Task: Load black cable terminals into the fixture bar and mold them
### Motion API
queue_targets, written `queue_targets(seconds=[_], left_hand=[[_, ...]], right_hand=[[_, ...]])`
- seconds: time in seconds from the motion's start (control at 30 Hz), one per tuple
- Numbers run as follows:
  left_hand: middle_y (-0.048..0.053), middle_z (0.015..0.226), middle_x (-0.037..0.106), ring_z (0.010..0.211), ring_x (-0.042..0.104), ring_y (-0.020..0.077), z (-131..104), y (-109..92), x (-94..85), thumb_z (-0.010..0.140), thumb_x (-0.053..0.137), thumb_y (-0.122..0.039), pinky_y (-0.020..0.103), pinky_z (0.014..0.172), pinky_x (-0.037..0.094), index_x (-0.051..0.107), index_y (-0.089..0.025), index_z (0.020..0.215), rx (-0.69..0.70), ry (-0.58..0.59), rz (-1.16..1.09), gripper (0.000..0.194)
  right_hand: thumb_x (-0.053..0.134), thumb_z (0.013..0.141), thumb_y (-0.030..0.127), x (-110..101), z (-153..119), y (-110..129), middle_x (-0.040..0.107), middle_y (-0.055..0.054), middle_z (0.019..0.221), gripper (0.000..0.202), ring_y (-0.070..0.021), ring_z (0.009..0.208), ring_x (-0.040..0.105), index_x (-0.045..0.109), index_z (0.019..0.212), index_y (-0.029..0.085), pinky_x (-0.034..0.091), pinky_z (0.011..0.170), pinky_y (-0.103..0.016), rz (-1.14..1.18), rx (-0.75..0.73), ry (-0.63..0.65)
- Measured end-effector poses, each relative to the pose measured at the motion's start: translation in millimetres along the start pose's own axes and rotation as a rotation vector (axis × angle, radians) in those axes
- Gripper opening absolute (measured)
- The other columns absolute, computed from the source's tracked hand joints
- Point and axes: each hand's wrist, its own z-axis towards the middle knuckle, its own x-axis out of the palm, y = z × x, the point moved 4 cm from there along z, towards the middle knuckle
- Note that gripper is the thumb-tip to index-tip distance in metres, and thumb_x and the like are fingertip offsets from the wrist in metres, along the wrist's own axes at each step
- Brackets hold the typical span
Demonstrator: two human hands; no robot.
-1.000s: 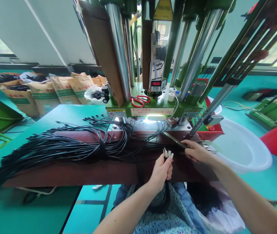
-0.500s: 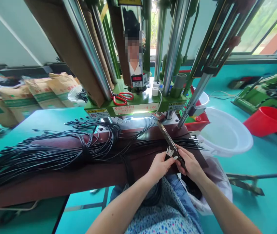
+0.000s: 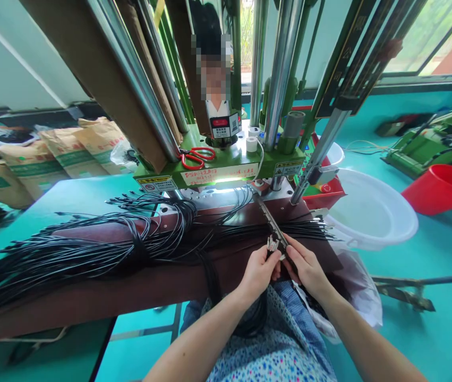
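Brought right hand (image 3: 305, 263) in against left hand (image 3: 259, 270) since the frame a second earlier, swinging near end of metal strip (image 3: 267, 216) along with it; shifted little over the last half second. Saw left hand closed round a bunch of metal connectors (image 3: 272, 244), tips up, just beside strip, with black cables (image 3: 258, 317) trailing to lap. Saw right hand gripping near end of strip; traced far end to edge of steel plate (image 3: 210, 199) under green press (image 3: 231, 155), contact unclear. Judged work as part-done: strip and connectors both in hand, bunch not yet spread out along strip. Could not make out any filled places; too small. Noted several thin leads (image 3: 236, 208) reaching the lit gap, large bundle (image 3: 90, 241) on brown table (image 3: 90, 302) to the left, finished or waiting unclear.
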Motion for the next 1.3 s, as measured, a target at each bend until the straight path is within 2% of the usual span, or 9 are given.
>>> queue_targets(seconds=[0.1,0.17,0.3,0.47,0.73,0.9,1.03,1.13,1.3], left_hand=[[-0.010,0.047,0.031,0.036,0.025,0.0030,3,-7,-5.1,0.074,0.054,-0.054,0.016,0.036,0.019,0.048,-0.017,0.081,0.029,-0.048,-0.134,0.038],[-0.012,0.047,0.025,0.035,0.017,0.0026,4,-7,-6.1,0.074,0.054,-0.055,0.015,0.035,0.013,0.043,-0.021,0.085,-0.016,-0.033,-0.193,0.037],[-0.010,0.046,0.032,0.037,0.025,0.0037,5,-3,-2.5,0.070,0.063,-0.045,0.016,0.038,0.019,0.048,-0.020,0.079,-0.047,0.066,-0.056,0.031],[-0.007,0.046,0.040,0.043,0.035,0.0065,7,-7,-5.1,0.064,0.069,-0.040,0.018,0.042,0.025,0.052,-0.017,0.068,-0.030,0.071,0.056,0.029],[-0.007,0.049,0.039,0.042,0.030,0.0040,7,-3,-9.4,0.065,0.068,-0.046,0.018,0.040,0.021,0.048,-0.017,0.067,-0.030,0.046,0.045,0.035],[-0.010,0.052,0.029,0.039,0.022,0.0030,5,-8,-11.4,0.074,0.051,-0.059,0.016,0.036,0.017,0.045,-0.019,0.082,0.007,-0.036,-0.167,0.042],[-0.011,0.050,0.025,0.037,0.018,0.0035,2,-12,-11.1,0.074,0.046,-0.065,0.016,0.034,0.015,0.041,-0.021,0.083,0.014,-0.004,-0.205,0.045],[-0.010,0.050,0.028,0.038,0.021,0.0032,3,-9,-10.4,0.075,0.049,-0.060,0.016,0.035,0.017,0.040,-0.020,0.076,0.012,0.009,-0.144,0.041],[-0.006,0.055,0.041,0.043,0.032,0.0038,6,-5,-12.0,0.072,0.063,-0.037,0.017,0.040,0.024,0.047,-0.018,0.070,0.028,-0.039,0.051,0.025]], right_hand=[[0.050,0.084,0.044,-4,-1,0,0.043,0.008,0.048,0.054,-0.0049,0.030,0.033,0.042,0.131,0.019,0.020,0.029,-0.016,0.123,0.042,-0.022],[0.050,0.084,0.043,-7,-1,-1,0.044,0.007,0.050,0.054,-0.0044,0.030,0.033,0.041,0.132,0.020,0.020,0.029,-0.015,0.170,0.055,-0.022],[0.050,0.085,0.043,-7,-1,-1,0.044,0.007,0.049,0.052,-0.0037,0.031,0.034,0.043,0.131,0.019,0.021,0.029,-0.014,0.128,0.046,0.024],[0.051,0.084,0.043,-9,0,-4,0.043,0.007,0.049,0.056,-0.0030,0.030,0.031,0.041,0.133,0.018,0.021,0.028,-0.014,0.122,0.088,0.069],[0.049,0.084,0.045,-2,-2,-1,0.041,0.007,0.046,0.056,-0.0056,0.034,0.034,0.043,0.132,0.017,0.026,0.032,-0.017,-0.077,0.018,0.076],[0.052,0.083,0.045,-7,-3,-3,0.043,0.007,0.049,0.057,-0.0043,0.031,0.033,0.043,0.132,0.019,0.021,0.029,-0.016,0.052,0.066,0.014],[0.055,0.081,0.045,-12,-2,-4,0.044,0.007,0.049,0.059,-0.0046,0.031,0.032,0.041,0.133,0.020,0.021,0.029,-0.016,0.154,0.060,0.022],[0.056,0.081,0.045,-11,-2,-5,0.043,0.007,0.049,0.059,-0.0042,0.032,0.032,0.042,0.132,0.020,0.022,0.029,-0.016,0.132,0.071,0.047],[0.054,0.081,0.046,-9,-2,-4,0.041,0.007,0.048,0.056,-0.0036,0.033,0.031,0.046,0.130,0.019,0.022,0.029,-0.015,0.089,0.093,0.089]])
